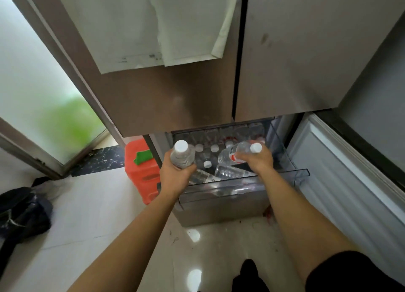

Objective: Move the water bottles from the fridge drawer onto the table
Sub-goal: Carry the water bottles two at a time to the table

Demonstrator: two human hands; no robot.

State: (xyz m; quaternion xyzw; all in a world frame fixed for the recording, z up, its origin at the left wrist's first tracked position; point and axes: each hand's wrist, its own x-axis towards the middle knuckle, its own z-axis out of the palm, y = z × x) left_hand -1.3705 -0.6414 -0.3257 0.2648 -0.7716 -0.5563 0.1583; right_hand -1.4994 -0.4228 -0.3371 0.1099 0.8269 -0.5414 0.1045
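A: Hands?
B: Both full. The left hand (175, 174) grips a clear white-capped plastic water bottle (183, 156), upright. The right hand (257, 161) grips a red-labelled clear bottle (230, 152), cap tilted right. Both are above the transparent fridge drawer (295, 174).
A: Bench?
B: Not in view.

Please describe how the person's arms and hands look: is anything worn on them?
Both forearms are bare. Neither the left hand nor the right hand shows a glove, and no watch or bracelet is visible. A black short sleeve covers the right upper arm.
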